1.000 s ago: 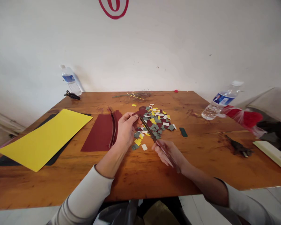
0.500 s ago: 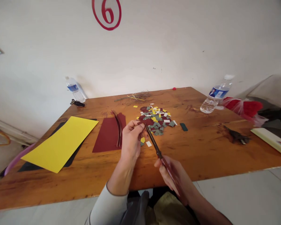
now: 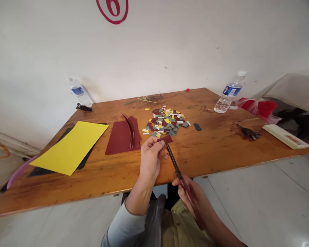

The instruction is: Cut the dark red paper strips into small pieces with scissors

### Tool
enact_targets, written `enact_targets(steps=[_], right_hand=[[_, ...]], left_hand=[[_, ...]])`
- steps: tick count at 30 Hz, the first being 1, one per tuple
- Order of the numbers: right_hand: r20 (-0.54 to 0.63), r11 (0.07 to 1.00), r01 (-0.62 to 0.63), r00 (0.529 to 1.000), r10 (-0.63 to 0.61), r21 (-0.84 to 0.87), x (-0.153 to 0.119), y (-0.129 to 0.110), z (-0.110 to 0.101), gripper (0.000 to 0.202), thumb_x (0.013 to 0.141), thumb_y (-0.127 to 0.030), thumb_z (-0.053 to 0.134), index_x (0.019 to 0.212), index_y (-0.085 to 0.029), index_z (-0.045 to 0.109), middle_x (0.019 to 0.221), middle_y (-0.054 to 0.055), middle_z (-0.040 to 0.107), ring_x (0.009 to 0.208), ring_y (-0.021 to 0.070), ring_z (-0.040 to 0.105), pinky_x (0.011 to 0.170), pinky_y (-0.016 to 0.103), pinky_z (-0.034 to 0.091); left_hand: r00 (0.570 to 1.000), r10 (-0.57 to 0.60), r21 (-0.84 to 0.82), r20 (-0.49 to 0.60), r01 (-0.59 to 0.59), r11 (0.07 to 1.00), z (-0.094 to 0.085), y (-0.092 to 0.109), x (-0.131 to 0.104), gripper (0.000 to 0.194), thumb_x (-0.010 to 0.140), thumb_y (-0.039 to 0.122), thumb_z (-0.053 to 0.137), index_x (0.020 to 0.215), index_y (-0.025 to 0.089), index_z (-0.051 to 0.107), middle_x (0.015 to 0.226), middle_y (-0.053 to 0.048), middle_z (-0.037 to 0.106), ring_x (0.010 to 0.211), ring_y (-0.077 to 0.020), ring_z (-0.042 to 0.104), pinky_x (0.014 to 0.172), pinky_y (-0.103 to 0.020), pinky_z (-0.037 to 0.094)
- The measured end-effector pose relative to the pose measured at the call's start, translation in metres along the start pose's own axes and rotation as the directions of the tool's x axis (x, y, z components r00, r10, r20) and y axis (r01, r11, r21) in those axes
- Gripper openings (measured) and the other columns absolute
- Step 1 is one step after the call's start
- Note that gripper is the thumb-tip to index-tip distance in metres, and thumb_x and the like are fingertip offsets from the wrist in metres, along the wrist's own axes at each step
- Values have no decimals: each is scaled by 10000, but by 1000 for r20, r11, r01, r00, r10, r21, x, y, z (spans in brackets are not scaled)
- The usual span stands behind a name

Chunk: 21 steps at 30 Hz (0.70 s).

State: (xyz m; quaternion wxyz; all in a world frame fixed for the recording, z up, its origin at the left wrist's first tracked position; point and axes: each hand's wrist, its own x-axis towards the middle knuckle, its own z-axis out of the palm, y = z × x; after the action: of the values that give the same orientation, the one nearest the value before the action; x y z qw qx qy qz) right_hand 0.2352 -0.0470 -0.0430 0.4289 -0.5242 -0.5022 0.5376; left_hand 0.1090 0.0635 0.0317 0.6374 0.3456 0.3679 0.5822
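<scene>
Between thumb and fingers, my left hand (image 3: 151, 156) pinches a small strip of dark red paper (image 3: 167, 139) above the table. My right hand (image 3: 192, 192) is wrapped round the reddish handles of a pair of scissors (image 3: 175, 164). The dark blades point up and away, their tips at the paper strip beside my left fingertips. Just beyond lies a heap of cut paper bits (image 3: 170, 121) in yellow, white, grey-green and dark red. To the left of my left hand are a dark red sheet (image 3: 115, 139) and several curled red strips (image 3: 135, 133).
A yellow sheet (image 3: 72, 147) covers part of a black sheet (image 3: 38, 171) at left. Water bottles stand at the back left (image 3: 79, 92) and right (image 3: 229, 94). Dark green piece (image 3: 197, 127), black object (image 3: 249, 133) and white box (image 3: 285, 136) lie right, near a red bundle (image 3: 260, 107).
My view has tilted down and shifted slightly right. Both hands, with the paper strip and scissors, now sit nearer the table's front edge, apart from the paper heap.
</scene>
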Motion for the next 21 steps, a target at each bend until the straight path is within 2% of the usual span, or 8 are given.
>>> enact_targets(steps=[4, 8, 14, 21], right_hand=[[-51, 998, -55, 997, 55, -7, -3, 11, 1, 370, 841, -596, 699, 862, -233, 629, 537, -94, 317, 471, 119, 290, 464, 261, 238], [-42, 997, -71, 996, 72, 23, -4, 12, 0, 417, 841, -640, 706, 857, -230, 630, 516, -102, 308, 448, 111, 278, 441, 258, 218], [-19, 999, -20, 1000, 21, 49, -1, 15, 4, 458, 874, -684, 687, 854, -232, 616, 505, -114, 289, 430, 96, 239, 427, 250, 185], [-51, 998, -38, 998, 40, 46, -1, 20, 6, 456, 852, -688, 690, 846, -236, 631, 474, -116, 288, 413, 105, 267, 427, 250, 233]], left_hand=[[1000, 5, -12, -7, -5, 1000, 0, -2, -2, 287, 587, 289, 799, 662, 216, 531, 486, 50, 566, 382, -86, 499, 419, -201, 409], [1000, 2, -14, -7, -2, 1000, -1, -1, -3, 271, 584, 280, 792, 643, 210, 537, 481, 39, 581, 384, -86, 502, 426, -200, 415], [1000, 10, -26, -14, -11, 1000, -2, 0, -3, 283, 583, 278, 802, 638, 209, 534, 496, 42, 570, 400, -82, 492, 421, -199, 416], [1000, 8, -22, -19, -9, 1000, -3, 0, -4, 279, 584, 293, 796, 650, 213, 537, 482, 52, 568, 391, -83, 487, 432, -203, 418]])
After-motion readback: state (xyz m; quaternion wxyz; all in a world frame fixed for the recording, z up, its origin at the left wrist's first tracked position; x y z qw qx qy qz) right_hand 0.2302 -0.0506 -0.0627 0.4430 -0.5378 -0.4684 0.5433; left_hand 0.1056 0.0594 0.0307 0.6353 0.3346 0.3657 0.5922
